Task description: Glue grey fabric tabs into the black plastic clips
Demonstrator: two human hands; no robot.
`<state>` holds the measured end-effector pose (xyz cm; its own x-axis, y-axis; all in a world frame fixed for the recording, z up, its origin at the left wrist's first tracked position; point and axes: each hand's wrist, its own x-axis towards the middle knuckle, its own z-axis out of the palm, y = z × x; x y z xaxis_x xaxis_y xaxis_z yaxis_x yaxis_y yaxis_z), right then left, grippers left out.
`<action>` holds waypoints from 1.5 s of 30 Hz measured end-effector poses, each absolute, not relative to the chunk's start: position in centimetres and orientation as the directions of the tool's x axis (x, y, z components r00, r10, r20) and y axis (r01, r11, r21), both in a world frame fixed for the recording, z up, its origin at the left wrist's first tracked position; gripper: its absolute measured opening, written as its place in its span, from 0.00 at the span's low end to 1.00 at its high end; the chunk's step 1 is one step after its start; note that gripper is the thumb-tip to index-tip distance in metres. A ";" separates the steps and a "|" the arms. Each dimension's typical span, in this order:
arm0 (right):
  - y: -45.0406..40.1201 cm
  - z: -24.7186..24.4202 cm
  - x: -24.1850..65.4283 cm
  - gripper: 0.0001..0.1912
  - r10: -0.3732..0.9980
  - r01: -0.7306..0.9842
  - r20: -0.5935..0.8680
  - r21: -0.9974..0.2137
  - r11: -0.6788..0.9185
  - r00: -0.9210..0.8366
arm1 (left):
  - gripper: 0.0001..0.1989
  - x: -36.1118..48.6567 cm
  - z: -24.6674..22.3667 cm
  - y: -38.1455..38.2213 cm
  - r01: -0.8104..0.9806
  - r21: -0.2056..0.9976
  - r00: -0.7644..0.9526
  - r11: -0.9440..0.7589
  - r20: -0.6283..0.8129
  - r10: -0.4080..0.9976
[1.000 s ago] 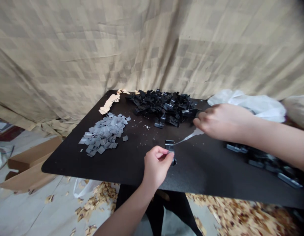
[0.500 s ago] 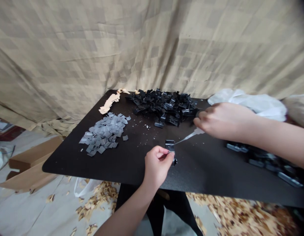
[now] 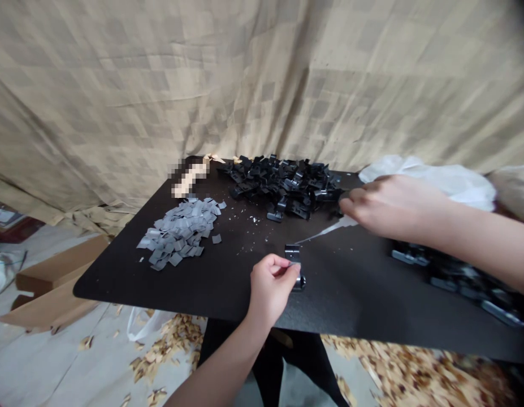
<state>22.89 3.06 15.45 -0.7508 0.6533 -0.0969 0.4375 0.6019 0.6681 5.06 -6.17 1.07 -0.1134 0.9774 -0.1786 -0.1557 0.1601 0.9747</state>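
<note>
My left hand [image 3: 272, 282] is closed in a pinch, with the edge of a small grey square [image 3: 294, 264] showing at its fingertips. Those fingers lie over a curved black clip-like part [image 3: 292, 252], hiding its middle. My right hand [image 3: 376, 206] is closed around an applicator with a whitish, tapering nozzle [image 3: 332, 227]; its body is hidden by the hand. The thin tip points left, just beyond the far end of the black part, and I cannot tell whether it touches. A pile of grey squares [image 3: 181, 232] lies to the left, and a heap of black parts [image 3: 287, 183] lies behind.
More black parts [image 3: 460, 280] lie under my right forearm on the dark table [image 3: 228, 288]. White plastic bags [image 3: 431, 178] lie at the back right, against a checked curtain [image 3: 245, 73]. A cardboard box [image 3: 53, 282] and beige scraps [image 3: 431, 373] are on the floor.
My right hand has drawn slightly to the right, and the nozzle tip has moved from over the black part to its far edge. My left hand stays almost in place.
</note>
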 end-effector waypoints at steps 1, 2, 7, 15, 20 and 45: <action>3.0 15.4 23.1 0.05 0.675 0.469 -0.074 0.664 0.583 -0.734 | 0.09 5.0 1.1 -6.1 -0.161 0.973 -0.113 0.167 -0.186 0.976; 2.9 15.2 23.2 0.04 0.708 0.520 -0.042 0.649 0.555 -0.705 | 0.09 5.0 1.1 -6.1 -0.167 0.971 -0.112 0.174 -0.194 0.975; 1.1 10.4 23.1 0.13 0.905 0.934 0.254 -0.012 0.356 -0.342 | 0.09 5.0 1.0 -6.1 -0.246 0.952 -0.101 0.181 -0.211 0.972; -3.9 0.2 17.3 0.21 0.971 0.037 -0.234 -0.971 -0.235 0.041 | 0.07 4.7 1.0 -6.2 -0.162 0.981 -0.088 0.104 -0.119 0.989; -5.1 0.2 16.1 0.18 0.974 -0.151 -0.219 -0.966 -0.208 0.057 | 0.06 4.4 1.8 -6.4 -0.070 0.996 -0.147 0.048 -0.058 0.987; -6.4 -0.4 15.0 0.16 0.969 0.156 -0.086 -0.980 -0.124 0.233 | 0.09 4.1 1.6 -5.8 -0.154 0.988 -0.326 -0.020 -0.032 0.945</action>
